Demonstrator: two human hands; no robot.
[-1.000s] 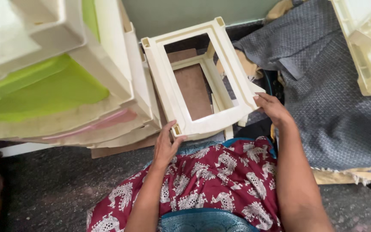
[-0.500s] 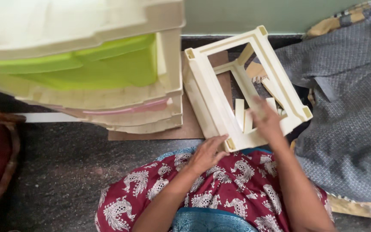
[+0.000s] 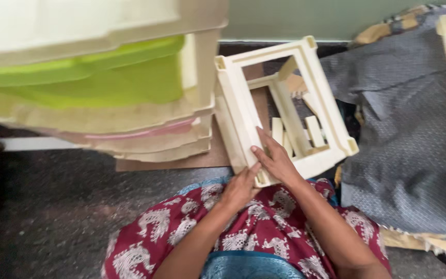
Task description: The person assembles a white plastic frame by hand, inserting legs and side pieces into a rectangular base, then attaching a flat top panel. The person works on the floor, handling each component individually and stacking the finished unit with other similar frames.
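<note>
Stacked drawer unit (image 3: pixel 94 82) crowded the upper left, cream frame (image 3: pixel 243 119) wedged just beside it, grey cloth (image 3: pixel 403 144) blocked the right, bare dark floor (image 3: pixel 52 206) lay open lower left.

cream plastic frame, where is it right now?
In the head view the cream plastic frame lies centre-right on the floor, between the stacked drawer unit and the grey cloth, with both hands on its near left corner.

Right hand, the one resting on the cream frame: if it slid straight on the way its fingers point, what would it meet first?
Probably the frame's long left rail, which the right hand already lies along; depth is hard to judge.
</note>
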